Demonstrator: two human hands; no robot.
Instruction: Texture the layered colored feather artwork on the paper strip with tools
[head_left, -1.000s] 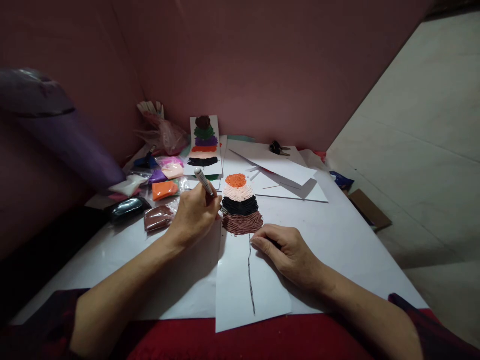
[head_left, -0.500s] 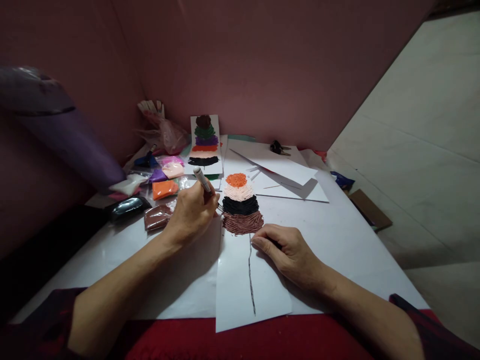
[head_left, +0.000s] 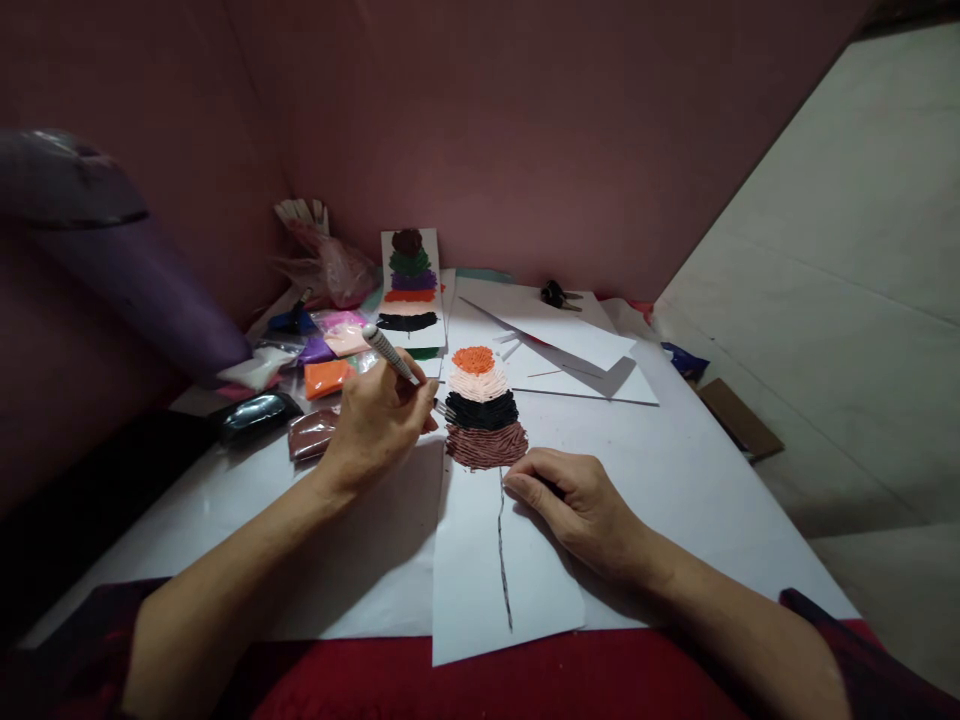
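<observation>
Black ridged band (head_left: pixel 481 411), pen-like tool (head_left: pixel 386 352) at its left edge
The band lies between a peach band (head_left: pixel 478 384) and a brown band (head_left: pixel 487 447) on the white sheet (head_left: pixel 469 560); a slip of the tip could gouge or smear the ridges, and the sheet might swivel if the right hand (head_left: pixel 574 505) pressed too lightly. The left hand (head_left: pixel 379 420) has its fingers closed round the tool, though whether the tip touches the band is too small to tell. The right hand rests on the sheet just below the brown band, fingers curled, thumb and forefinger tips close together; whether they pinch anything I cannot tell
</observation>
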